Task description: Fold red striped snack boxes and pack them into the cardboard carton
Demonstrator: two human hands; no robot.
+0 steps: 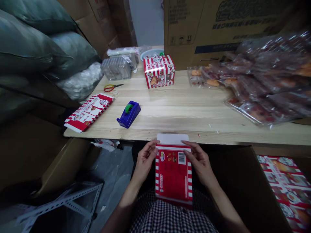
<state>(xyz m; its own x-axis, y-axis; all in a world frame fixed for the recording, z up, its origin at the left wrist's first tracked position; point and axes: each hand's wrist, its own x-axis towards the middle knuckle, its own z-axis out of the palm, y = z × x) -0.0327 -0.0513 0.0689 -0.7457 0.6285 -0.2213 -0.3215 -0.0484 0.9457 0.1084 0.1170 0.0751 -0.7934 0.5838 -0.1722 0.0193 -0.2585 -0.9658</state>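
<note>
Between my two hands is a red and white striped cardboard box (173,174), with a barcode on its upper right and a white flap standing out at its far end. It is held over my lap, just off the table's front edge. My left hand (146,158) pinches its left edge near the flap, thumb on top. On the opposite edge, my right hand (198,158) grips the upper right corner beside the barcode in the same way. The fingers beneath the box are partly hidden.
On the wooden table (165,110) are a blue tape dispenser (130,115), scissors (113,86), a flattened striped box (89,111) and an assembled striped box (159,72). Clear packs (262,87) pile up at right. An open carton (233,187) holding printed boxes (286,187) stands at lower right.
</note>
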